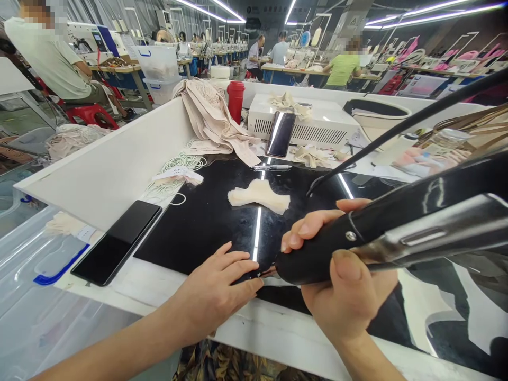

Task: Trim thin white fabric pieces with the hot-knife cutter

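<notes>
My right hand is wrapped round a black cylindrical handheld tool with a long metal lever along its side. The tool's narrow coppery tip points left, close to the fingertips of my left hand. That hand lies with fingers stretched out at the near edge of a glossy black mat. Something pale shows under the tool's tip; what it is, I cannot make out. Farther back on the mat sits a cream fabric piece with a curved outline. Pale flat cut pieces lie at the right.
Left of the mat is a black phone, with tangled pale cord behind it. Draped fabric, a red bottle and a vented white box with another phone stand behind. A black cable crosses the upper right. Co-workers sit beyond.
</notes>
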Tool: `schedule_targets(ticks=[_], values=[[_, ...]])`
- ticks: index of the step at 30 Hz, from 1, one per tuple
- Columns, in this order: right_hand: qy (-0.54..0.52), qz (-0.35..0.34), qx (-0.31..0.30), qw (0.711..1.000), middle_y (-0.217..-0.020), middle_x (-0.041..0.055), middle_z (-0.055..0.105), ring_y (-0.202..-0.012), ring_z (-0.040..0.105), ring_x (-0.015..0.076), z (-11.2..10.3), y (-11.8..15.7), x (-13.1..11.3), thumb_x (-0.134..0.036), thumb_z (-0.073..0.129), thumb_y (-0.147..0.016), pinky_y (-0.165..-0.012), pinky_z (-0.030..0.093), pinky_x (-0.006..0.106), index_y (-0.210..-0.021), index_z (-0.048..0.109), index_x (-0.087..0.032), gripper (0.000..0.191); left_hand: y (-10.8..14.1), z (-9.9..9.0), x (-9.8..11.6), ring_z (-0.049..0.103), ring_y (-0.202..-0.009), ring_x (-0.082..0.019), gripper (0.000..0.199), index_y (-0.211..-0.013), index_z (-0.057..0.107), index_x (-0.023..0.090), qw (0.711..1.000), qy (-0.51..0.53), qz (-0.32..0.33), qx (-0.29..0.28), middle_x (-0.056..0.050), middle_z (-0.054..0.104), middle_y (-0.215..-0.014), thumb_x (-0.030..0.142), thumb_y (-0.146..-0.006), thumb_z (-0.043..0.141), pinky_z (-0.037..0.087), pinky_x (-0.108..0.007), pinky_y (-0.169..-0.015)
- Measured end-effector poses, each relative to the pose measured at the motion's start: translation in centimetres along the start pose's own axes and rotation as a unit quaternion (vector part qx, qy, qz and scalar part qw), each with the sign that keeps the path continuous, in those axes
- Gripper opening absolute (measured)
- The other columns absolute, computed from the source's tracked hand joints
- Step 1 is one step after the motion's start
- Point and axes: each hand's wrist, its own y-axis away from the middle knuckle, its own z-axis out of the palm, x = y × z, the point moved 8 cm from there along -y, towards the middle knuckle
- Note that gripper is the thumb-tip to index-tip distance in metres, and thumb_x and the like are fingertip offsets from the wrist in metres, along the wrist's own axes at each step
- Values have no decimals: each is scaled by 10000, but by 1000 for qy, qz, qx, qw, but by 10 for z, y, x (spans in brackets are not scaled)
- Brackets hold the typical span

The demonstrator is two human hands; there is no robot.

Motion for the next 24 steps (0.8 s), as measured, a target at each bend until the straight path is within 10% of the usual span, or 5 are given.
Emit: schedule_targets(ticks=[24], values=[[9, 25, -5, 1000, -815, -14, 667, -648, 631, 169, 3, 4, -8, -388, 829, -848, -581, 580, 338, -1175, 603, -275, 413, -12, -3, -12, 673, -1240, -253, 208, -1137, 732, 197, 997, 52, 4, -52, -89, 734, -1281, 156, -1054, 545, 455, -557, -1197]])
